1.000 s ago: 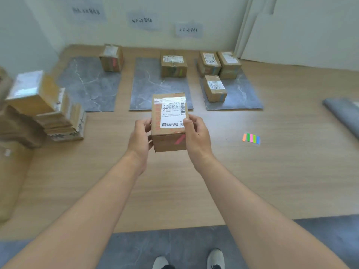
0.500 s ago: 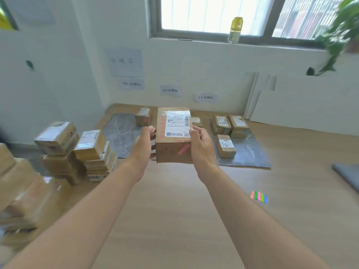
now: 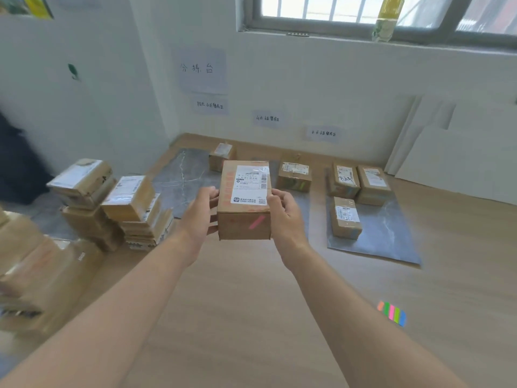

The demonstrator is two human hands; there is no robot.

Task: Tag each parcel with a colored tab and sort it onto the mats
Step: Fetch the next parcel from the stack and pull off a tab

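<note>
I hold a brown cardboard parcel [image 3: 244,201] in the air in front of me, white shipping label up, a pink tab stuck on its near face. My left hand [image 3: 200,212] grips its left side and my right hand [image 3: 284,212] grips its right side. Beyond it three grey mats lie on the wooden floor: the left mat [image 3: 179,177] with one parcel [image 3: 221,156], the middle mat [image 3: 303,208] with one parcel [image 3: 294,176], the right mat [image 3: 383,233] with three parcels [image 3: 345,217]. A strip of colored tabs [image 3: 391,313] lies on the floor at right.
Stacks of untagged parcels [image 3: 112,203] stand at the left, with bigger cartons [image 3: 42,275] nearer me. Paper signs [image 3: 267,118] hang on the wall above the mats. White boards [image 3: 461,152] lean on the wall at right. A bottle [image 3: 387,18] stands on the window sill.
My view has lifted from the floor to the wall and window and come closer to the mats. The parcel stays held in both hands, carried forward toward the mats.
</note>
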